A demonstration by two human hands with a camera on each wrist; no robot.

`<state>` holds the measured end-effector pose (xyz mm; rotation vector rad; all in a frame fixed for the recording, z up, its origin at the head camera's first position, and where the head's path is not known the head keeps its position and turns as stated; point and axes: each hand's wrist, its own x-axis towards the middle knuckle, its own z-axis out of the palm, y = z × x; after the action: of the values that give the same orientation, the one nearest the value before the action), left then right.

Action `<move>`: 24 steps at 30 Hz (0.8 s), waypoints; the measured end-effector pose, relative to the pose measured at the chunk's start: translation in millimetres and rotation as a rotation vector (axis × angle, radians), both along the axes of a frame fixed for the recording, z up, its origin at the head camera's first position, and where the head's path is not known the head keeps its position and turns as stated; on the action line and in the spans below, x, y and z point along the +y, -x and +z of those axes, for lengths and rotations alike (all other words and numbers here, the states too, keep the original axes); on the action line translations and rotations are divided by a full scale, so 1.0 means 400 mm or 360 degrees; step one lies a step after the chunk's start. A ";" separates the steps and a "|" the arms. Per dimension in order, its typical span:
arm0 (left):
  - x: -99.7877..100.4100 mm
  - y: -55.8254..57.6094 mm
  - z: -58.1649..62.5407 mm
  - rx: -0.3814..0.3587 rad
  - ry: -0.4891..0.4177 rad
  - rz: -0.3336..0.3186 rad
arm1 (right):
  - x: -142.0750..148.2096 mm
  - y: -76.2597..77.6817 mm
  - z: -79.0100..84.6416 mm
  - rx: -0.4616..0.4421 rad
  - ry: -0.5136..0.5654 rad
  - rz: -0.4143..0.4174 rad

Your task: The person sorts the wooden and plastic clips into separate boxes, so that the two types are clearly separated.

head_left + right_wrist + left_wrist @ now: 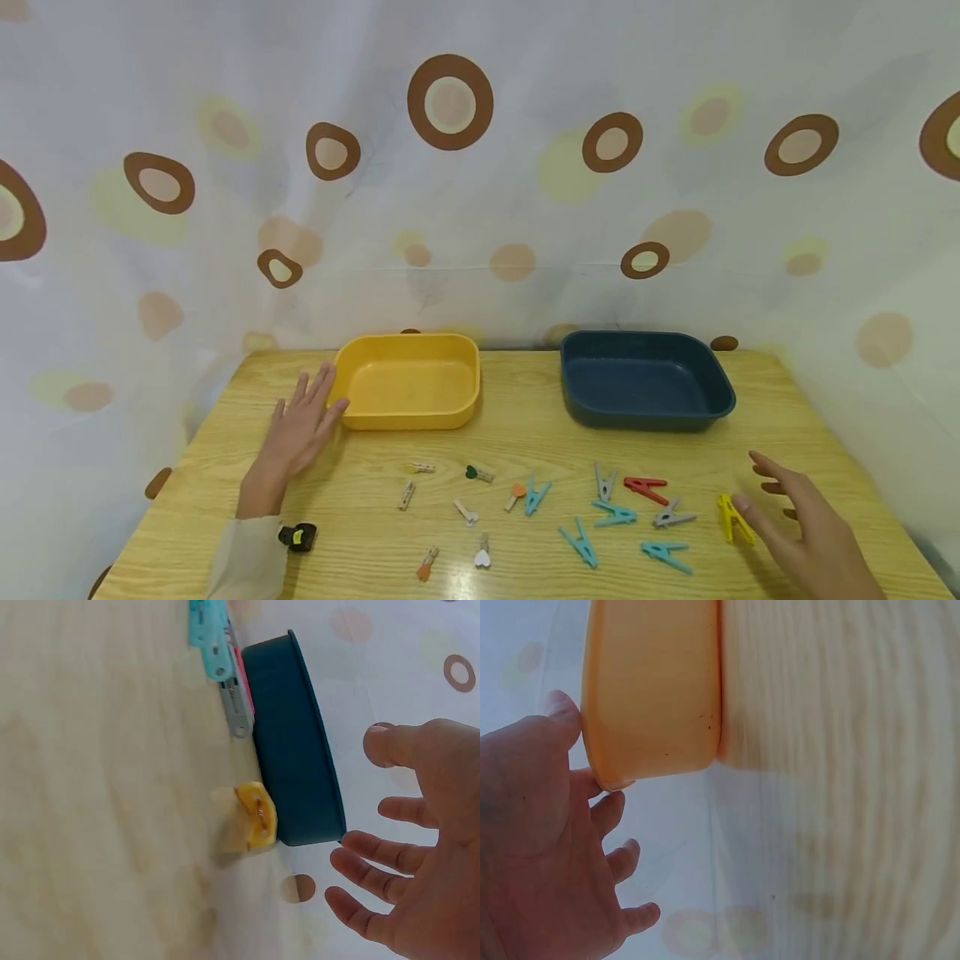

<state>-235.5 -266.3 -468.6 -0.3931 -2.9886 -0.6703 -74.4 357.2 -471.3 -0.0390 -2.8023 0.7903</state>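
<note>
My left hand (298, 429) is at the left end of a yellow tray (408, 422). Its fingers are spread, and the thumb lies by the tray's front left corner. In the left wrist view, thumb and index finger meet the tray's rim (592, 712). Over the right side of the table, my right hand (813, 521) has its fingers extended and apart, holding nothing. Nearest to it is a yellow plastic clothespin (735, 521), which also shows in the right wrist view below a dark blue tray (296, 750).
Several blue, grey and red plastic clothespins (615, 512) lie right of centre. Small wooden clothespins with heart tops (482, 554) are scattered left of them. By the left sleeve sits a small black object (302, 537). A patterned curtain (517, 208) hangs behind the table.
</note>
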 end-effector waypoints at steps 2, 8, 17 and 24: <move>0.003 0.001 0.001 -0.0001 -0.0022 -0.0021 | -0.001 -0.007 -0.010 -0.0064 0.0050 -0.0017; 0.004 -0.002 0.003 0.0017 -0.0032 -0.0044 | -0.009 -0.013 -0.025 -0.0345 0.0217 -0.0110; 0.001 0.005 0.002 0.0042 -0.0048 -0.0075 | -0.013 -0.001 -0.037 -0.0578 0.0242 -0.0225; -0.004 -0.006 -0.001 0.0013 -0.0051 -0.0064 | -0.009 -0.013 -0.051 -0.0662 0.0227 -0.0277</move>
<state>-233.3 -267.7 -468.8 -0.4544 -2.9654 -0.7177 -69.4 353.6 -491.7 -0.5204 -3.0550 1.0388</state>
